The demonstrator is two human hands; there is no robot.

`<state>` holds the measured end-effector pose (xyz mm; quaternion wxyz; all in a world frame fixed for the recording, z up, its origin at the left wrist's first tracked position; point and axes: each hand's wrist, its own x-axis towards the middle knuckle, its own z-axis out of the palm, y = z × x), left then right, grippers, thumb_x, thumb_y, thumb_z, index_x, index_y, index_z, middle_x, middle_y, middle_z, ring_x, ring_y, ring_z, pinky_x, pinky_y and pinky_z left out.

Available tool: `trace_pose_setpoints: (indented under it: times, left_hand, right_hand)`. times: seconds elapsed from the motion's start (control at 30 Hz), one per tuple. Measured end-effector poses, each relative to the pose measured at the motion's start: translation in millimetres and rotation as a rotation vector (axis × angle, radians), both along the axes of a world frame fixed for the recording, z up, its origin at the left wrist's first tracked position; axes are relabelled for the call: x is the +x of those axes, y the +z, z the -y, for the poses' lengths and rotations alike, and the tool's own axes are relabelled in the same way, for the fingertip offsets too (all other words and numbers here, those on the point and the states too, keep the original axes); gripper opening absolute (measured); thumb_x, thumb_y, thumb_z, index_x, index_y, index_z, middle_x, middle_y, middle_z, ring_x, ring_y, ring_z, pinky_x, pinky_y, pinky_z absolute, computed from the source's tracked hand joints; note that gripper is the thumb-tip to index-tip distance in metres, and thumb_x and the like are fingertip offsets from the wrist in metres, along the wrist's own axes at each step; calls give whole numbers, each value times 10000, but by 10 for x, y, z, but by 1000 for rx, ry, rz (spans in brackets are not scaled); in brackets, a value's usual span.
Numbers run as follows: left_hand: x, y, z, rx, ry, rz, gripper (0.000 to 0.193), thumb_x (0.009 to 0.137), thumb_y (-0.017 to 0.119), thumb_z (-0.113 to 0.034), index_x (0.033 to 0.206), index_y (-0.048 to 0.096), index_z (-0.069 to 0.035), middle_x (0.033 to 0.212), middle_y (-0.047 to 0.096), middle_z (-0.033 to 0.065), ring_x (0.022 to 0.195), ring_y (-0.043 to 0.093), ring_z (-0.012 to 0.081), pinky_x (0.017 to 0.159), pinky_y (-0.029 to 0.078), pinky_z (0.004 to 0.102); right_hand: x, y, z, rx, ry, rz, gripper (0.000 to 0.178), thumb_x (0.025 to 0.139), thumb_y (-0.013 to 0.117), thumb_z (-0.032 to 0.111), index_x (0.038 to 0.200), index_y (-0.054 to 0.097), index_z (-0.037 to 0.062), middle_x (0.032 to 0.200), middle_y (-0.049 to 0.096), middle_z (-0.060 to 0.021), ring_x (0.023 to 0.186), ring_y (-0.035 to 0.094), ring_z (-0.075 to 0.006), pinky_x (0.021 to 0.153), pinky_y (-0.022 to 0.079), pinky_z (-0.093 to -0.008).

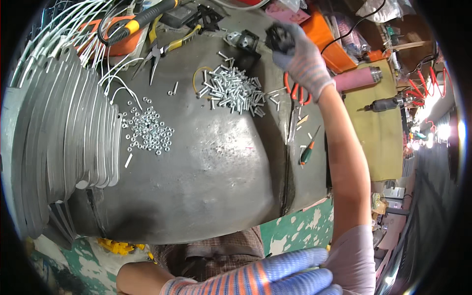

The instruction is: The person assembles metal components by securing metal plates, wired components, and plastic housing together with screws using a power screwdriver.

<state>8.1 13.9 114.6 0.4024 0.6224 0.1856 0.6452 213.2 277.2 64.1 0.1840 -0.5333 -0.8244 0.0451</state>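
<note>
My right hand, in a striped knit glove, reaches to the far side of the worktable. Its fingers are closed round a black plastic part whose full shape is hidden. A similar black part with a metal piece lies just left of it. My left hand, gloved too, is held low in front of my body, across to my right sleeve. Its fingers are stretched out; the palm side is hidden. On the table are a pile of screws, a scatter of nuts and red-handled scissors.
Grey metal plates stand stacked at the left, under white cables. Pliers lie at the back. Right of my arm are an orange bin, a pink roll and a power screwdriver. A green-handled screwdriver lies near my forearm.
</note>
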Motion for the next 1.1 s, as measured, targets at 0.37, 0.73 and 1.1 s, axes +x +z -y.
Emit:
trace_pose_setpoints:
  times: [0.37, 0.73, 1.1]
  left_hand:
    - [-157, -596, -213, 149, -59, -67, 167, 717, 719, -120, 883, 703, -102, 953, 660, 102, 922, 635, 262, 908, 502, 449]
    - [-239, -694, 21, -386, 9, -73, 104, 816, 592, -6, 895, 659, -3, 916, 664, 150, 892, 652, 307, 906, 494, 461]
    - [-145, -847, 94, -766, -37, 3, 160, 851, 590, -9, 988, 663, -48, 965, 682, 83, 923, 644, 172, 817, 501, 290]
  right_hand:
    - [-384, -208, -410, -228, 51, 432, 590, 746, 623, 114, 1320, 489, 128, 1104, 649, -149, 1051, 613, -309, 914, 476, -380]
    - [-258, -94, 126, -203, 291, 493, 669, 715, 639, 46, 1347, 472, 193, 980, 632, -192, 938, 596, -380, 826, 486, -441]
    - [-40, 185, 167, -397, 76, -54, 790, 687, 667, 36, 1408, 352, 104, 991, 647, -176, 935, 629, -285, 818, 497, -359]
